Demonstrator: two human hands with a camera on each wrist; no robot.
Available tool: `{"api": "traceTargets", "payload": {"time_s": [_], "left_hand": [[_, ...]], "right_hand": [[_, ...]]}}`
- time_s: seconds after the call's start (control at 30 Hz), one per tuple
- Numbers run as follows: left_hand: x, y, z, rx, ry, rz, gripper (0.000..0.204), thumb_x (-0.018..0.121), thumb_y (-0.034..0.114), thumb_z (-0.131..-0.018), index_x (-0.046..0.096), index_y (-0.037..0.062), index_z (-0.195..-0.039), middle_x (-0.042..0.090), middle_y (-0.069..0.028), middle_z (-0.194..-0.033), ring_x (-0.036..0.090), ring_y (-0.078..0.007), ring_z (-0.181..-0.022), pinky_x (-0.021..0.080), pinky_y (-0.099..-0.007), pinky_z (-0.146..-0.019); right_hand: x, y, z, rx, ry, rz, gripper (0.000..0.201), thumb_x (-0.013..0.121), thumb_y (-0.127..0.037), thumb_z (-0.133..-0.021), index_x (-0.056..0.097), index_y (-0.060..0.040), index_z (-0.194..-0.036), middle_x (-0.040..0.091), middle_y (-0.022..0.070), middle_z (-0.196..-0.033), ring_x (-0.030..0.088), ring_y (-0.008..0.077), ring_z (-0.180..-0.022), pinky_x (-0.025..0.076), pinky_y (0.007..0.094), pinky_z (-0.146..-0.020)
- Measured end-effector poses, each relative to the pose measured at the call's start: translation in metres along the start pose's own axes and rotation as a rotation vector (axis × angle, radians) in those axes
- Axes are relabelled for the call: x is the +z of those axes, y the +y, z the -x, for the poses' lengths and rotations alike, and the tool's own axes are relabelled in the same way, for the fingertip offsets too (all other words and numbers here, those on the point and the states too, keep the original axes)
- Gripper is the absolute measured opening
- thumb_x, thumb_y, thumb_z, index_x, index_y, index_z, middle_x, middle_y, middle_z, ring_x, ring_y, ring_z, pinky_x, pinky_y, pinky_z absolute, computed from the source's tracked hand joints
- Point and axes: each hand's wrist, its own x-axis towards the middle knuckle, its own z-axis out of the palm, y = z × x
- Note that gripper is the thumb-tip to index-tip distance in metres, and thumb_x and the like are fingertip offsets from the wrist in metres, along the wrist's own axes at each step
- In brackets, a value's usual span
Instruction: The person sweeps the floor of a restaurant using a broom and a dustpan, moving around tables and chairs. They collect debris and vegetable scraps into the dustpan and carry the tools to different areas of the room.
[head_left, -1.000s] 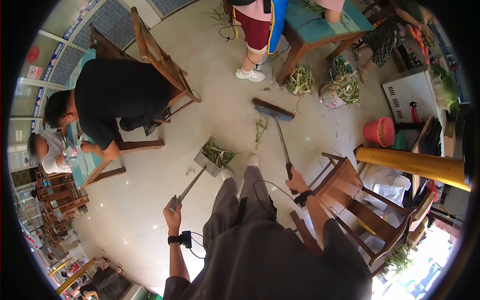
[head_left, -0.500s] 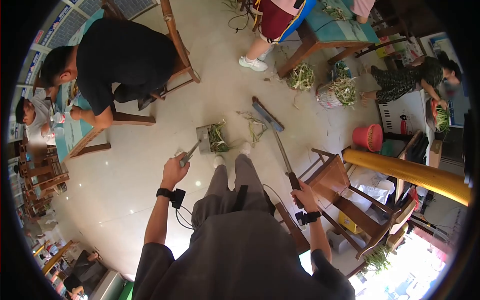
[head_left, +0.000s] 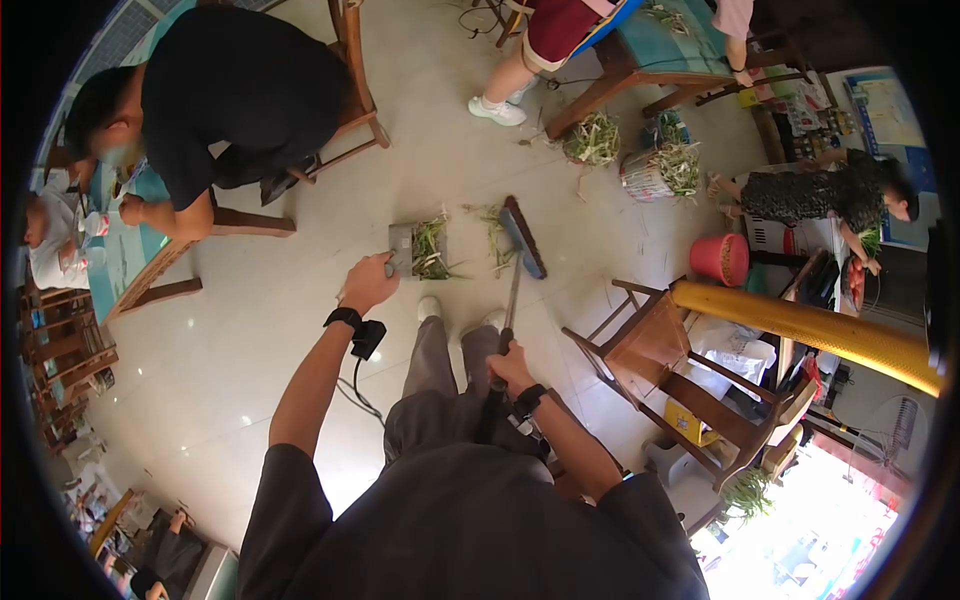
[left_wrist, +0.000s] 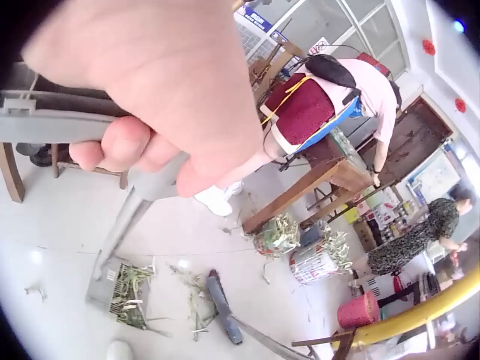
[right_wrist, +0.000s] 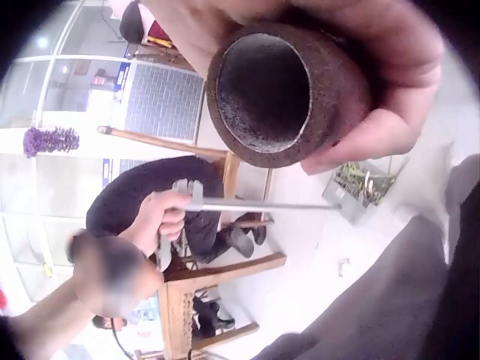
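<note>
My left hand (head_left: 368,285) grips the handle (left_wrist: 45,129) of a grey dustpan (head_left: 402,240), which lies on the floor ahead of my feet. Green and pale leaf scraps (head_left: 430,250) fill its tray, and a few stick out past the edge. In front of my body my right hand (head_left: 512,368) holds a broom; its fingers curl round the brown handle, whose hollow end (right_wrist: 322,97) shows in the right wrist view. The blue broom head (head_left: 525,240), dark-bristled, stands on the floor right of the dustpan. Between them lie loose leaf scraps (head_left: 493,240).
A wooden chair (head_left: 640,345) and a yellow pole (head_left: 800,325) stand to my right. Beyond are a red bucket (head_left: 720,260), a scrap-filled bin (head_left: 645,178) and a table (head_left: 665,45) with a person beside it. Someone in black (head_left: 250,90) sits at the left.
The broom head has swung from farther out to beside the dustpan, and its handle has turned more upright. My right hand has moved left, in front of my body. The dustpan has straightened.
</note>
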Motion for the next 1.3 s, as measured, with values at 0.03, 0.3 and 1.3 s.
{"api": "traceTargets", "payload": {"time_s": [0.03, 0.3, 1.3], "left_hand": [[-0.002, -0.002, 0.000, 0.017, 0.010, -0.009, 0.038, 0.057, 0.024, -0.071, 0.060, 0.0106, -0.106, 0.063, -0.0165, -0.089, 0.059, -0.0347, -0.084, 0.048, -0.0426, -0.076], [-0.007, -0.023, -0.003, 0.049, 0.022, 0.060, 0.035, 0.056, 0.024, -0.071, 0.061, 0.0071, -0.101, 0.063, -0.0166, -0.087, 0.058, -0.0362, -0.083, 0.048, -0.0427, -0.075], [0.027, 0.264, 0.019, 0.507, -0.039, 0.489, 0.020, 0.058, 0.014, -0.081, 0.058, -0.0029, -0.092, 0.059, -0.0085, -0.065, 0.051, -0.0121, -0.058, 0.043, -0.0279, -0.057]], "right_hand": [[0.010, 0.000, 0.010, 0.007, -0.021, 0.070, 0.073, 0.057, 0.000, -0.068, 0.015, 0.0125, -0.127, 0.053, 0.0099, -0.057, 0.052, 0.0174, -0.044, 0.043, 0.0306, -0.040], [-0.020, -0.029, 0.058, 0.197, -0.465, -0.361, 0.046, 0.056, 0.002, -0.071, 0.033, 0.0081, -0.110, 0.051, 0.0072, -0.059, 0.050, 0.0134, -0.043, 0.041, 0.0269, -0.039], [-0.266, -0.010, 0.239, -0.158, 0.067, -0.491, 0.061, 0.057, 0.000, -0.071, 0.038, -0.0021, -0.129, 0.050, 0.0007, -0.060, 0.049, 0.0079, -0.048, 0.038, 0.0215, -0.042]]}}
